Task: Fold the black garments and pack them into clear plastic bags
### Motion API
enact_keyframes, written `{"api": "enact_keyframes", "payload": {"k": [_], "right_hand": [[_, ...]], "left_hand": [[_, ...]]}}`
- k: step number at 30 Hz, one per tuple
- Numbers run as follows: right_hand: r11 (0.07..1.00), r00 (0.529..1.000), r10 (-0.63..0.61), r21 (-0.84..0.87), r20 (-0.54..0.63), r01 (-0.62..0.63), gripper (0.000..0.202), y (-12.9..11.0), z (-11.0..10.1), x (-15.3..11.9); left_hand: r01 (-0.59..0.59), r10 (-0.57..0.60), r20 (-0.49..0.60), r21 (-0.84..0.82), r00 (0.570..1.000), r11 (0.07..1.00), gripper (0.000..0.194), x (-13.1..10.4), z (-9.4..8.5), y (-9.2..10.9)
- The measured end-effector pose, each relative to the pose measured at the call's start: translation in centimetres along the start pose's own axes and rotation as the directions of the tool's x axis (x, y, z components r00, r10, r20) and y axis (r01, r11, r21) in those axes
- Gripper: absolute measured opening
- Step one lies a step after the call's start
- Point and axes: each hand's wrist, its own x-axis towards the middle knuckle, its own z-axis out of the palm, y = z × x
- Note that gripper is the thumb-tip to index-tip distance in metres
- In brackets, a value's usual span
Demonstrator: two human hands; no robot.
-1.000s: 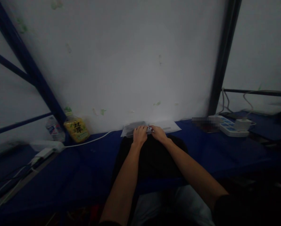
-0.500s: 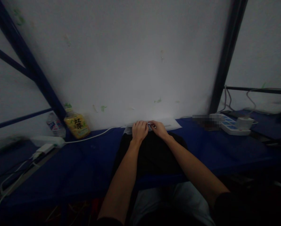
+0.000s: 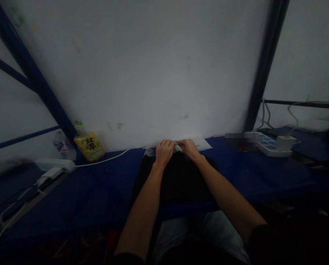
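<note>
Blue tabletop [image 3: 103, 191] below, my left hand [image 3: 164, 151] and right hand [image 3: 189, 148], both narrowed, pinch pale sheeting [image 3: 204, 144] between the black cloth [image 3: 185, 180] and the wall [image 3: 153, 73]; light, even tension should keep it flat.

Black cloth [image 3: 185, 180] on a blue counter [image 3: 103, 198], left hand [image 3: 165, 150] and right hand [image 3: 190, 148] at the cloth's far edge, holding a thin pale item [image 3: 178, 148], white paper [image 3: 204, 144] beyond the cloth, yellow bottle [image 3: 89, 148] well left of it, white power strip [image 3: 272, 147] well right.
</note>
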Motion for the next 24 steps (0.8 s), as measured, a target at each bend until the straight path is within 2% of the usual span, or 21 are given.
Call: {"api": "enact_keyframes", "payload": {"k": [4, 9, 14, 16, 18, 20, 22, 24], "right_hand": [[0.996, 0.992, 0.085, 0.028, -0.096, -0.083, 0.030, 1.6, -1.1, 0.0], [0.977, 0.956, 0.210, 0.078, -0.205, -0.198, 0.029, 3.8, -2.7, -0.5], [0.895, 0.854, 0.443, 0.091, -0.273, -0.436, 0.032, 4.8, -3.6, -1.2], [0.880, 0.828, 0.472, 0.104, -0.302, -0.464, 0.035, 4.7, -3.8, -1.3], [0.898, 0.828, 0.437, 0.120, -0.351, -0.423, 0.039, 4.3, -4.0, -1.1], [0.939, 0.859, 0.343, 0.141, -0.379, -0.313, 0.044, 3.4, -4.1, -0.8], [0.976, 0.921, 0.201, 0.148, -0.335, -0.160, 0.040, 2.2, -3.9, -0.4], [0.993, 0.974, 0.050, 0.113, -0.220, -0.025, 0.030, 0.8, -3.4, -0.1]], "left_hand": [[0.134, -0.134, -0.041, 0.001, 0.990, 0.991, 0.016, -0.3, -0.4, -1.4], [0.301, -0.301, -0.083, -0.017, 0.950, 0.954, 0.014, -1.0, -0.7, -3.0], [0.358, -0.360, -0.083, -0.038, 0.929, 0.933, 0.017, -0.9, -0.5, -2.8], [0.343, -0.346, -0.041, -0.059, 0.937, 0.937, 0.017, -0.7, -0.3, -2.4], [0.317, -0.316, 0.017, -0.093, 0.948, 0.944, 0.018, -0.5, 0.0, -1.9], [0.295, -0.290, 0.063, -0.125, 0.955, 0.947, 0.018, -0.4, 0.2, -1.4], [0.284, -0.274, 0.086, -0.143, 0.958, 0.948, 0.019, -0.2, 0.3, -0.9], [0.274, -0.260, 0.104, -0.152, 0.960, 0.950, 0.020, -0.1, 0.2, -0.5]]}}
